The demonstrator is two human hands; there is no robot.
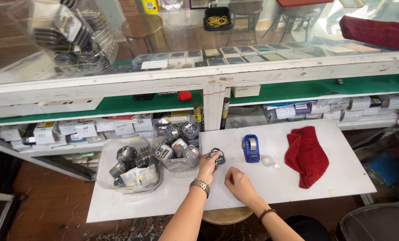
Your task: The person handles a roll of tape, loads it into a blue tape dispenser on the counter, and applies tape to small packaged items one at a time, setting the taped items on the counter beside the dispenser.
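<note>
Standing out from a long glass display counter [262,73] is a small white surface [297,187], with brown floor below and shelves lined in green felt [119,105] holding rows of small boxes. On this surface rest two clear plastic bags [128,169] stuffed with packaged items, a blue tape dispenser [251,148], a clear tape roll [268,161] and a crumpled red cloth [306,156].

The left hand [207,166], with a metal watch at its wrist, pinches a small dark packaged item [218,156] at its lower left edge; the item lies flat on the surface between the nearer bag and the dispenser. Its long axis runs roughly away from the person, the narrower top end pointing toward the counter.

The right hand [238,184] rests on the surface just beside, fingers curled, gripping nothing that shows.
</note>
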